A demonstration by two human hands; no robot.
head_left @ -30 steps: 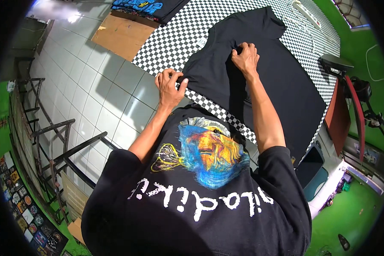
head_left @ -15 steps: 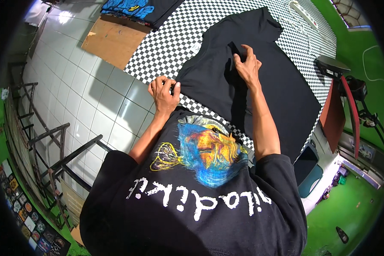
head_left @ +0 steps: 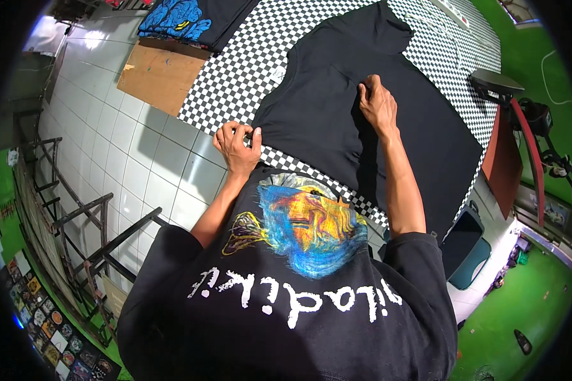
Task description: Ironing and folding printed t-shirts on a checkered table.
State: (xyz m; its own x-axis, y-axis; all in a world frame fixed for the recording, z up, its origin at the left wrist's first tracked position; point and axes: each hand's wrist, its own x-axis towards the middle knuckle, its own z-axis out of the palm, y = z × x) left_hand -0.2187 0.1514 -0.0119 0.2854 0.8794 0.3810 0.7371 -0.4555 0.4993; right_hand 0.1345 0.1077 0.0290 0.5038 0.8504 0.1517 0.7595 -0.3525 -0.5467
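The left hand (head_left: 237, 147) curls at the black T-shirt (head_left: 334, 98) edge; the right hand (head_left: 379, 109), fingers bent, lies over its middle. Whether either pinches cloth, I cannot tell.

Shirt (head_left: 321, 95) and folded garments (head_left: 178, 20) suggest a clothing workshop.

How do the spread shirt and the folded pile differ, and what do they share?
The spread shirt lies opened out, whereas the folded pile is compact. The shirt shows plain fabric; the pile bears a blue design. The shirt lies nearer the camera than the pile. Both show black fabric.
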